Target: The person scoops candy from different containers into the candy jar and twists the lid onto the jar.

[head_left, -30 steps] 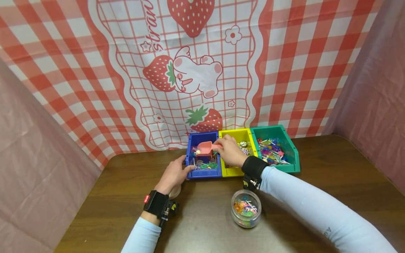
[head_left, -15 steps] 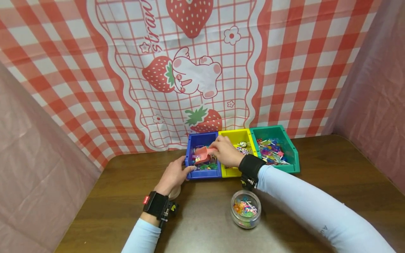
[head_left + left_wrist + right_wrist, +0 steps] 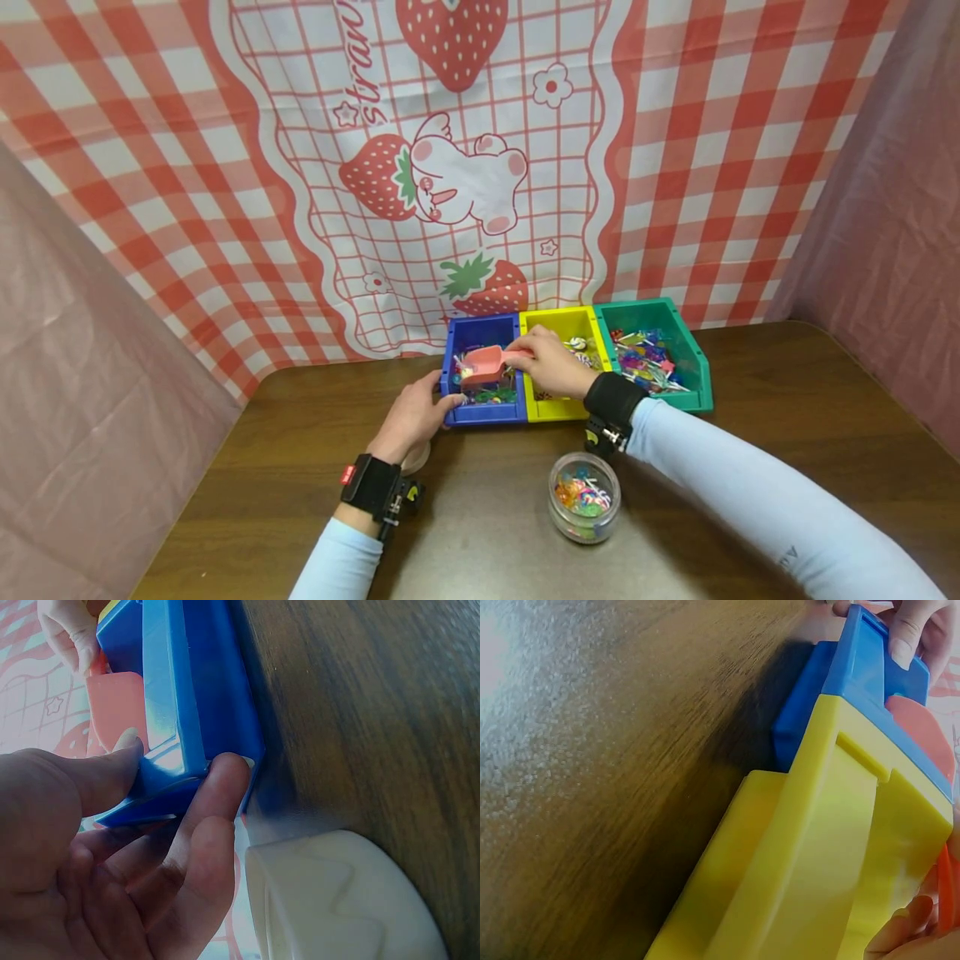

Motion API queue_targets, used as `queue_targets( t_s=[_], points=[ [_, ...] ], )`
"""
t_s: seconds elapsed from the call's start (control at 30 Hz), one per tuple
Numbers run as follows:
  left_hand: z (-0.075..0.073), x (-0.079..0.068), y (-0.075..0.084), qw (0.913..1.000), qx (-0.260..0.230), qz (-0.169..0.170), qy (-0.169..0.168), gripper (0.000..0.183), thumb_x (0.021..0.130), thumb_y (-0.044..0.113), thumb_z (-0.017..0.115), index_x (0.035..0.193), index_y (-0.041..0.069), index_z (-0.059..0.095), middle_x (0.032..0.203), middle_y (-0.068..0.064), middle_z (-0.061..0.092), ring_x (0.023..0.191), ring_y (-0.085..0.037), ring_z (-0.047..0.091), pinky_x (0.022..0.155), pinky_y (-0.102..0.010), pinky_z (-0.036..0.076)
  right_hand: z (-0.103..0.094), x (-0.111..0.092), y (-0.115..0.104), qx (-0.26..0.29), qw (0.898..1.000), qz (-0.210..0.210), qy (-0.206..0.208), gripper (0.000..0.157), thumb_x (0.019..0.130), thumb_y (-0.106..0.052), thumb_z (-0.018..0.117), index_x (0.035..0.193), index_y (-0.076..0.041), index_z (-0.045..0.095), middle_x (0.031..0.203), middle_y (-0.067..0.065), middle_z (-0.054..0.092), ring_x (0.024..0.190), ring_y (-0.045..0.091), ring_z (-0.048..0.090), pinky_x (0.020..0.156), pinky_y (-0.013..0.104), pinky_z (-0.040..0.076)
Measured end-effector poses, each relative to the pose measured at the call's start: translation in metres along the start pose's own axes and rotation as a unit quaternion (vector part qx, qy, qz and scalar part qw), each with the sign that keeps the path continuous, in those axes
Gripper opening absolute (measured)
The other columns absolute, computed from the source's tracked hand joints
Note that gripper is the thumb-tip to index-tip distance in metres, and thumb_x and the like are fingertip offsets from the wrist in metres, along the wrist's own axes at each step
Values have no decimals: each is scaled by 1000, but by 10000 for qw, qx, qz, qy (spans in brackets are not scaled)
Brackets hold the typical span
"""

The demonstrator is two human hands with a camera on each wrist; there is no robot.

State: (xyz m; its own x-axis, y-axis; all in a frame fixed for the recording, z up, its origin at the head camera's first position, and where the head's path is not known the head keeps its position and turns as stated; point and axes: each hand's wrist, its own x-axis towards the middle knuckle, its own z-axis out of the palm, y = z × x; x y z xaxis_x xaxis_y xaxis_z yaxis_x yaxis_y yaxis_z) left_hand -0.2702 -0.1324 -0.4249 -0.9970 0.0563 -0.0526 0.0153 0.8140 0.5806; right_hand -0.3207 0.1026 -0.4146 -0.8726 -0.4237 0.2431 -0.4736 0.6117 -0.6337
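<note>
My right hand is clamped on the handle of the pink scoop, positioned at the mouth of the blue bin; I cannot tell whether it touches the candies. My left hand pinches the bin's near left corner. The yellow bin adjoins, then the green bin. A clear jar stands in front.

I wore pale blue sleeves, dark lettering on the right, and black wrist straps, the left bearing a red tag.

With our left hand we grip a blue bin, a pink scoop and cream object nearby.
</note>
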Motion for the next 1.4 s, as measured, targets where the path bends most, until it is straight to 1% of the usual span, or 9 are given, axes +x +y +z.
queue_targets(
  t_s=[0.13,0.37,0.43,0.77,1.0,1.17,1.4],
  points=[
    [0,0,0,10000,19,1,0,54,89,41,57,135,16,45,93,-4,59,61,-13,59,63,-33,43,0,-2,0,45,9999,107,96,24,92,-30,54,103,-14,67,90,5,44,85,22,38,73,36,33],
    [-1,-1,-2,10000,-18,35,-3,54,89,42,56,135,16,45,92,-3,60,61,-13,59,61,-33,44,4,0,-4,-6,9999,-116,-4,23,91,-32,55,100,-15,68,89,4,41,86,22,36,73,37,32],
    [-1,-1,-2,10000,-37,41,-1,54,89,42,56,134,16,45,93,-3,60,61,-13,59,61,-33,44,5,0,-5,17,9999,-112,-5,23,91,-33,55,100,-15,68,89,4,41,87,21,36,73,37,32],
    [0,1,-1,10000,-7,36,3,55,89,42,57,135,15,44,95,-4,60,61,-13,59,62,-32,44,1,-6,-1,256,9996,101,13,26,92,-32,53,104,-14,68,89,6,43,85,22,39,72,36,34],
    [-1,0,-1,10000,-23,78,8,54,89,41,57,135,15,44,97,-6,60,61,-14,60,60,-32,44,1,-9,2,427,9987,146,223,28,92,-30,53,108,-11,66,93,5,44,88,21,40,75,35,36],
    [-1,1,0,10000,-78,33,-8,55,89,42,56,135,15,44,98,-6,59,61,-14,60,60,-32,44,2,-11,8,564,9973,145,456,30,93,-30,53,109,-9,64,94,6,44,85,21,42,74,34,38],
    [0,0,-1,10000,-79,6,16,57,88,43,57,136,15,44,100,-6,59,62,-14,59,60,-31,45,0,-15,10,809,9950,294,507,32,93,-34,51,110,-11,64,95,6,44,86,21,43,73,34,39]
  ],
)
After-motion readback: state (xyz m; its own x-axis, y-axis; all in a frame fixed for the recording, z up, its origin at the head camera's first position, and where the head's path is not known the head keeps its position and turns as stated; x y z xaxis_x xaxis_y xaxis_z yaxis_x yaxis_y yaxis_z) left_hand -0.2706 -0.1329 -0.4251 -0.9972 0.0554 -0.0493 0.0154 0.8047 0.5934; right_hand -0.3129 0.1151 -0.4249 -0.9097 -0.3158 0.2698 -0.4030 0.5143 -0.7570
